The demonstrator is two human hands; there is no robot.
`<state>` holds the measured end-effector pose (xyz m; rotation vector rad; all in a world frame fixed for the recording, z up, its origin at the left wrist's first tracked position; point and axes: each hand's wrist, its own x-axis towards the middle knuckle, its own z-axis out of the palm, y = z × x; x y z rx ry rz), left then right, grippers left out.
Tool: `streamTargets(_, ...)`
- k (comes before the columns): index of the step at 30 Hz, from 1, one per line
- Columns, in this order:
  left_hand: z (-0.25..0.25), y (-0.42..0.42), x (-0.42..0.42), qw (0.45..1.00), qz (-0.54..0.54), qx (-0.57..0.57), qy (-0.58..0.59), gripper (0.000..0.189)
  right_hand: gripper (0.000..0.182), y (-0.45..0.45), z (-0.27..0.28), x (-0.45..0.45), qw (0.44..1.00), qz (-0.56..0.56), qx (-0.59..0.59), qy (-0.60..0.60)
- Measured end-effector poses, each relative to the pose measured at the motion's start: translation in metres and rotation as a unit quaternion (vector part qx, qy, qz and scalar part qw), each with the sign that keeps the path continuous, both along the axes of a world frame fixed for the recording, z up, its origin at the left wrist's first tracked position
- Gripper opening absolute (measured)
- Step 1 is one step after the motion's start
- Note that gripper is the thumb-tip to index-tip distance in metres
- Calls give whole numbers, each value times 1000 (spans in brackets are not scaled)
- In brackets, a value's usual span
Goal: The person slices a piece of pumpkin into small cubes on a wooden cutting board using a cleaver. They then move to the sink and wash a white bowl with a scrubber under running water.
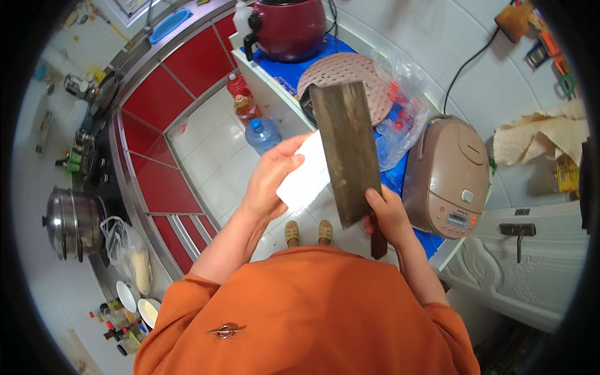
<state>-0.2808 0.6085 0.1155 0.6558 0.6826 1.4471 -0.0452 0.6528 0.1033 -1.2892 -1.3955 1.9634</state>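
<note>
My right hand (388,213) grips the dark handle of a broad cleaver (348,150), whose worn, brownish blade points up and away from me. Between the thumb and fingers of my left hand (272,176) is a white paper towel (307,176). The towel lies close against the left side of the blade; whether it touches the metal I cannot tell. Both hands are raised before my chest, above the tiled floor. Behind the cleaver's tip is a pink woven round mat or lid (347,70), which the blade partly hides.
A beige rice cooker (445,178) and a dark red pot (290,28) stand on the blue-covered cabinet top, with a clear plastic bag (403,126) between. Bottles, among them a blue water jug (262,133), stand on the floor. Leftward, a steel steamer pot (75,222) sits on the counter.
</note>
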Motion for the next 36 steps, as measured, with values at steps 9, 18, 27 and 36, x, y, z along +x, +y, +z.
streamTargets(9, 0, 5, -24, 989, 118, -69, 50, 54, 25, 8, 14, 63, 974, -149, 166, 43)
streamTargets(18, 6, 0, 3, 987, 97, -111, 56, 52, 39, 19, 28, -11, 937, -183, 293, 59)
streamTargets(27, 11, 9, 20, 987, 93, -82, -98, 34, 79, 14, 8, -67, 761, 7, 634, -138)
streamTargets(36, -3, -3, 5, 977, 73, -77, -186, 36, 80, -7, -14, -36, 786, 82, 580, -200)
